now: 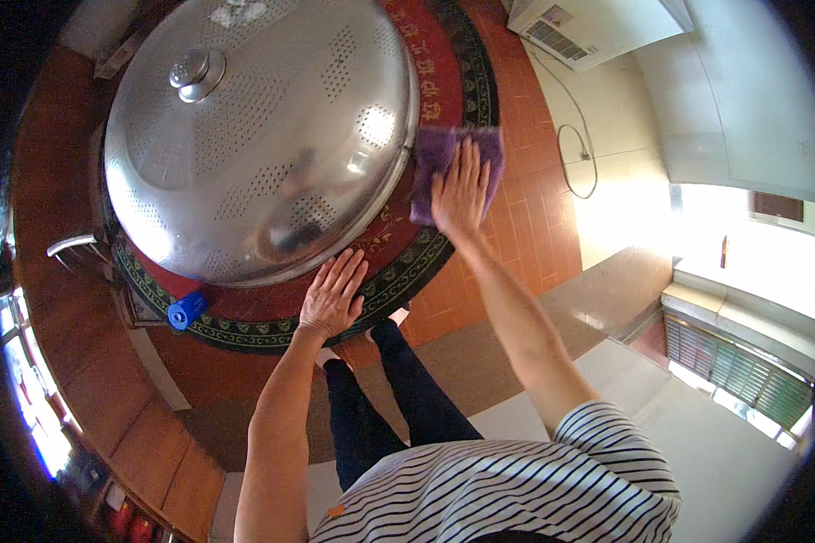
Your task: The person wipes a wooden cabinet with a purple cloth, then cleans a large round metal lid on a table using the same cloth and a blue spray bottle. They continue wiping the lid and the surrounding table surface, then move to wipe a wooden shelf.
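A round table with a red and dark green patterned top stands before me. A large domed metal cover with punched holes and a knob rests on it and hides most of the top. My right hand lies flat, fingers spread, on a purple cloth at the table's right edge. The cloth hangs slightly past the rim. Palm down and holding nothing, my left hand rests on the near part of the tabletop, its fingertips close to the cover's lower edge.
A small blue roll sits near the table's front left rim. To the left is a chair with a metal frame, by a brown wooden surface. A white appliance stands at upper right, with a looped cable below it.
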Action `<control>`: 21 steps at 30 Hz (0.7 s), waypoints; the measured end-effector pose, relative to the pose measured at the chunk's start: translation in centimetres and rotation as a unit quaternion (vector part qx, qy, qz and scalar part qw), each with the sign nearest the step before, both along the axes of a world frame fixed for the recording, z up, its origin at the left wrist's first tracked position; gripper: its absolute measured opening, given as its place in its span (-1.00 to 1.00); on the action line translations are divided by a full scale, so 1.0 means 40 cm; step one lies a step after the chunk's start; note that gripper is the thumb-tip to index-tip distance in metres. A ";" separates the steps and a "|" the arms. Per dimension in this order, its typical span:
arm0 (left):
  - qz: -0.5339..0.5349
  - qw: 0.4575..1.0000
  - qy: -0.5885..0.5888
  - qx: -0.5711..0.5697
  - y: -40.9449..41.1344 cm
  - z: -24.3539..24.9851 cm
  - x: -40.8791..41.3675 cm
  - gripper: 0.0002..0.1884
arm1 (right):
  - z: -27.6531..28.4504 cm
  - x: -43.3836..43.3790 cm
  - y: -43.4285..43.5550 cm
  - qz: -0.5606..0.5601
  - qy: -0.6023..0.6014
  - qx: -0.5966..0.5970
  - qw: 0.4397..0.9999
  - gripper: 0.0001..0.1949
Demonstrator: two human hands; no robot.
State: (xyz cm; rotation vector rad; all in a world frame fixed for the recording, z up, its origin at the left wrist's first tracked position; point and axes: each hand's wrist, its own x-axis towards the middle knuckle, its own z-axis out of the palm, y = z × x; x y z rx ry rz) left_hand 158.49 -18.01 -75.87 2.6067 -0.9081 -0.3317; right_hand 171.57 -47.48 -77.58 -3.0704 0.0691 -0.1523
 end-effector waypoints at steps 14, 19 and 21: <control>-0.003 1.000 0.012 0.005 0.004 -0.011 0.002 -0.29 | -0.012 0.161 -0.053 -0.010 0.006 -0.026 1.000 -0.29; 0.001 0.999 0.030 0.015 0.002 -0.007 0.003 -0.30 | -0.048 0.361 -0.114 -0.008 -0.041 0.013 0.999 -0.31; -0.002 0.999 0.030 0.017 0.001 -0.007 0.003 -0.32 | -0.054 0.423 -0.136 -0.013 -0.037 0.003 0.999 -0.30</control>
